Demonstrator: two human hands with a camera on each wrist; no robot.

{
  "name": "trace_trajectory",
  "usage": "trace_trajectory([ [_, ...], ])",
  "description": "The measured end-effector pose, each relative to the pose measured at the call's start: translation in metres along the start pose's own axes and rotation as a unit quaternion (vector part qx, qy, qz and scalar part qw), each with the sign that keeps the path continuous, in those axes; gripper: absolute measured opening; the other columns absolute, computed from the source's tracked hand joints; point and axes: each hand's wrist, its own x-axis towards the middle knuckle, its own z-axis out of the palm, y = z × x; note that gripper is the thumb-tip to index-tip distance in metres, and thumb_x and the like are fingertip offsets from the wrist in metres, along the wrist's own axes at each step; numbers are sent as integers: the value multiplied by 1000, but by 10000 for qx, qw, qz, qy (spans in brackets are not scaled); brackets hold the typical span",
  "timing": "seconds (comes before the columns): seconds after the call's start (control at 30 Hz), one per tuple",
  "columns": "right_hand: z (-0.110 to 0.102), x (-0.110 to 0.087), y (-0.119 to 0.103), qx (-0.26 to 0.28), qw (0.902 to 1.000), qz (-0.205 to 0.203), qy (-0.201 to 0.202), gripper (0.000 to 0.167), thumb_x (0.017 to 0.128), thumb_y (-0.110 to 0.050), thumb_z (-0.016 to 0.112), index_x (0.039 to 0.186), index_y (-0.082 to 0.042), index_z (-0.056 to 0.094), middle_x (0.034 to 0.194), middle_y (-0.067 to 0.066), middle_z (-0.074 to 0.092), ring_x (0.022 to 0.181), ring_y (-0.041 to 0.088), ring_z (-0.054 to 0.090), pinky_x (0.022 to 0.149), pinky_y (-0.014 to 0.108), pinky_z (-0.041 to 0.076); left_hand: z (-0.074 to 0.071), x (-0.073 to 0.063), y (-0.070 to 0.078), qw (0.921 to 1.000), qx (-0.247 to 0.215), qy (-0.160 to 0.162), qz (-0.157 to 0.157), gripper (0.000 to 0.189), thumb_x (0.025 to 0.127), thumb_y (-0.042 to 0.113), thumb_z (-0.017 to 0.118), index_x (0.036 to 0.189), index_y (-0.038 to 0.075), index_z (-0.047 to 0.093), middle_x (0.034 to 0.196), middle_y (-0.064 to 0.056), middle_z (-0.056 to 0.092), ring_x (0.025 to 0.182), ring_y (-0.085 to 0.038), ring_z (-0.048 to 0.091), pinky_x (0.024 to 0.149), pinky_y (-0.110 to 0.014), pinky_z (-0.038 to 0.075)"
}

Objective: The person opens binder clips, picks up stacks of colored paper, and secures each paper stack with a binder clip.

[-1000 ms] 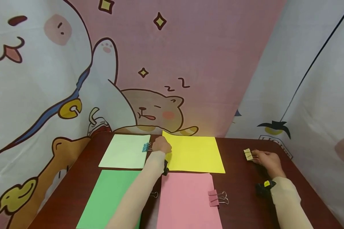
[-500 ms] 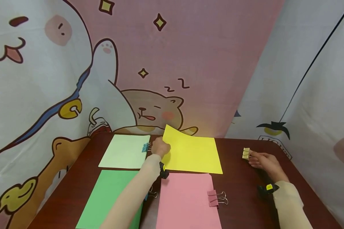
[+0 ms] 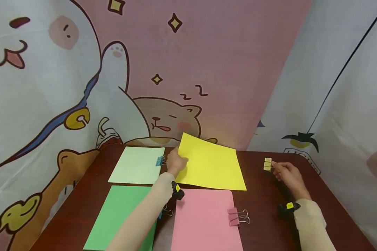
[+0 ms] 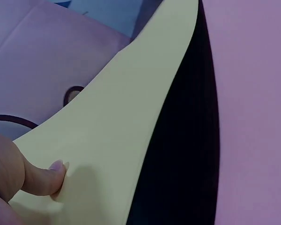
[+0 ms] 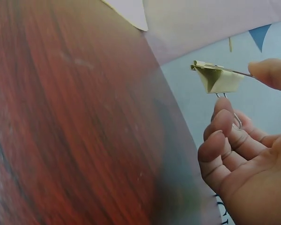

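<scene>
Your left hand [image 3: 177,162] now pinches the yellow sheet's [image 3: 212,166] left edge w/ thumb on top, lifting it higher off the bench [image 3: 264,195], while your right-hand fingers [image 5: 222,123] squeeze the yellow clip [image 3: 267,164], raised vs. 1 s ago, so clipping looks close.

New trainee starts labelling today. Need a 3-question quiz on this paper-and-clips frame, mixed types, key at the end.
1. True or false: the left hand lifts the near-left edge of the yellow sheet off the table.
2. Multiple choice: what does the right hand pinch? A) pink binder clip B) yellow binder clip C) blue binder clip
3. Short answer: which binder clip sits on the right edge of the pink sheet?

Key:
1. True; the left wrist view shows the thumb pressed on the raised sheet.
2. B, the yellow binder clip, held by its wire handles above the table.
3. The pink binder clip.
</scene>
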Motion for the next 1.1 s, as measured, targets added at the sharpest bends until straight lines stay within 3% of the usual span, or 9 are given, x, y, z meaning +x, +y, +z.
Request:
trace_trajectory([
  [0.1, 1, -1, -4, 43, 9999, -28, 129, 72, 112, -68, 56, 144, -3, 53, 103, -7, 67, 92, 10, 62, 79, 22, 57, 1, 5, 0, 9998, -177, 36, 52, 74, 93, 21, 94, 160, 16, 64, 144, -13, 77, 129, -37, 74, 113, -57, 60],
  [0.23, 0, -3, -9, 102, 9996, -93, 243, 68, 112, -67, 57, 142, -6, 55, 100, -11, 67, 92, 9, 62, 81, 23, 57, -7, -1, 9, 9991, -385, 93, 152, 72, 94, 21, 93, 159, 14, 63, 143, -12, 77, 129, -35, 74, 112, -56, 60],
  [0.3, 0, -5, -12, 212, 9993, -119, 289, 64, 113, -64, 58, 140, -7, 56, 98, -13, 66, 91, 8, 62, 81, 22, 56, -16, -12, 20, 9984, -515, 123, 177, 70, 95, 19, 91, 158, 11, 63, 142, -13, 77, 127, -35, 74, 110, -56, 61],
  [0.53, 4, -9, -21, 566, 9972, -323, 362, 48, 115, -55, 59, 133, -10, 60, 92, -20, 65, 90, 5, 62, 80, 17, 55, -69, -75, 75, 9943, -1056, 55, 105, 72, 101, 10, 84, 166, 4, 54, 154, -25, 68, 140, -46, 67, 121, -63, 53],
  [0.8, 12, -12, -29, 1052, 9907, -711, 491, 35, 116, -44, 62, 119, -9, 65, 83, -19, 65, 83, 7, 65, 77, 21, 56, -88, -90, 75, 9903, -1366, 111, 207, 64, 105, 10, 80, 164, 5, 56, 150, -25, 70, 134, -45, 69, 116, -63, 56],
  [1.1, 19, -16, -45, 2043, 9743, -851, 412, 16, 114, -22, 67, 101, -16, 71, 78, -15, 67, 76, 4, 62, 69, 22, 52, -104, -96, 65, 9858, -1614, 46, 459, 66, 107, 11, 79, 167, 5, 52, 159, -25, 63, 143, -47, 64, 122, -65, 51],
])
